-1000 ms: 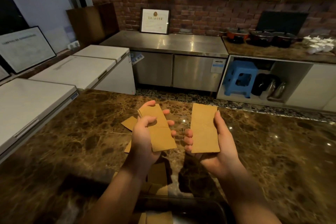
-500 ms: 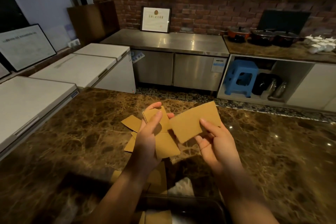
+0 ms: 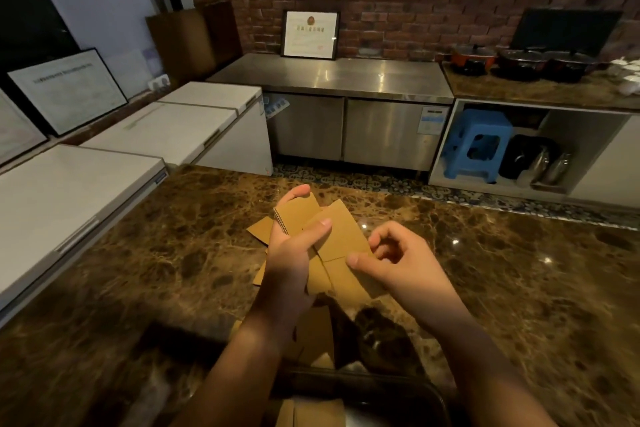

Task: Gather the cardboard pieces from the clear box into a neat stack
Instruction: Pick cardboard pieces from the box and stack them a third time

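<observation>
2 hands meet: left hand (image 3: 294, 253) grips cardboard pieces (image 3: 332, 239); right hand (image 3: 398, 260) touches.

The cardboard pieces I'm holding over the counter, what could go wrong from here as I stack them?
1. The cardboard pieces in the left hand are fanned at different angles, so one could slip out onto the marble counter.
2. The right hand pinches only the edge of the top piece, so squaring it up may skew the rest.
3. More pieces lie in the clear box below; reaching down could spill the held bunch.
</observation>
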The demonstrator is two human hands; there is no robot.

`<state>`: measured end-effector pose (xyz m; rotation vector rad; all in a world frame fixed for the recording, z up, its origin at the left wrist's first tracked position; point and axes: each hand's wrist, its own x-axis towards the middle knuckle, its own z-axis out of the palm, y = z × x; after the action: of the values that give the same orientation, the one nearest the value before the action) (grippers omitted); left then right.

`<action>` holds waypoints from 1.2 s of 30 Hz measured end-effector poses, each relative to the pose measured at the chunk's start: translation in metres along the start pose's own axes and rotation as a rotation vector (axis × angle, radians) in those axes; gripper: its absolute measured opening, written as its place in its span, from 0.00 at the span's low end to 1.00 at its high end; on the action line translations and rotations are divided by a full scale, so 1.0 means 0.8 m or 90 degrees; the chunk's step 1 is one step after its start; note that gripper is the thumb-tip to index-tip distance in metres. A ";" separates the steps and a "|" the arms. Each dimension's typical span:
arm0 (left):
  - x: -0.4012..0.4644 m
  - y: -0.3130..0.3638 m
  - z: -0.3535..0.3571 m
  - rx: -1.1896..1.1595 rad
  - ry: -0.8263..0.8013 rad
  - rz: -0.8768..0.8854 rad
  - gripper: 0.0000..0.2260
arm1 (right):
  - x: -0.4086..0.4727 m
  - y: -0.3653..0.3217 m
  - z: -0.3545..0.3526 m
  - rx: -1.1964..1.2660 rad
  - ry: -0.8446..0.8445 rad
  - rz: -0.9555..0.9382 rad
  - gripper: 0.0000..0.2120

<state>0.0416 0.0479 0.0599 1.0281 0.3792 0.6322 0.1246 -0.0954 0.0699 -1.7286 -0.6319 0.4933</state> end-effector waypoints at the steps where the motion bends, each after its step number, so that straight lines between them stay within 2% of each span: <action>1: 0.001 0.000 0.002 0.004 0.004 -0.010 0.21 | 0.003 0.001 0.005 0.005 -0.004 0.008 0.10; 3: 0.002 -0.004 0.003 -0.004 -0.013 -0.028 0.22 | 0.006 0.004 0.023 -0.015 -0.004 0.014 0.11; 6: 0.006 -0.009 -0.006 -0.109 -0.032 -0.089 0.20 | 0.013 0.016 0.047 -0.164 0.026 -0.053 0.18; 9: 0.019 -0.003 -0.047 -0.154 0.089 -0.088 0.15 | 0.034 0.025 0.047 -0.193 0.015 -0.011 0.27; 11: 0.031 0.009 -0.087 -0.215 0.192 -0.110 0.14 | 0.046 0.036 0.052 -0.302 -0.108 0.088 0.29; 14: 0.043 0.020 -0.135 -0.211 0.302 -0.131 0.18 | 0.045 0.053 0.090 -0.607 -0.357 0.244 0.37; 17: 0.047 0.014 -0.153 -0.187 0.331 -0.130 0.18 | 0.041 0.066 0.133 -0.773 -0.388 0.250 0.46; 19: 0.048 0.008 -0.154 -0.192 0.339 -0.141 0.17 | 0.044 0.070 0.150 -0.802 -0.371 0.228 0.45; 21: 0.049 0.002 -0.151 -0.202 0.346 -0.156 0.16 | 0.048 0.072 0.153 -0.734 -0.362 0.223 0.39; 25: 0.050 -0.007 -0.146 -0.227 0.351 -0.164 0.16 | 0.060 0.071 0.124 -0.408 -0.392 0.317 0.15; 27: 0.050 -0.007 -0.142 -0.234 0.342 -0.159 0.16 | 0.068 0.069 0.091 -0.306 -0.351 0.330 0.09; 29: 0.050 -0.003 -0.135 -0.224 0.326 -0.164 0.14 | 0.070 0.066 0.052 -0.205 -0.257 0.313 0.04; 31: 0.049 -0.001 -0.121 -0.202 0.285 -0.163 0.13 | 0.063 0.062 0.018 -0.018 -0.150 0.298 0.03; 33: 0.042 -0.001 -0.103 -0.156 0.218 -0.144 0.11 | 0.050 0.056 0.000 0.185 -0.089 0.292 0.08; 36: 0.027 -0.005 -0.069 -0.004 0.080 -0.123 0.16 | 0.027 0.045 0.000 0.270 -0.111 0.238 0.11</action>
<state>0.0284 0.0974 0.0301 0.9345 0.5787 0.5238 0.1472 -0.0881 0.0348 -1.4054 -0.2914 0.9754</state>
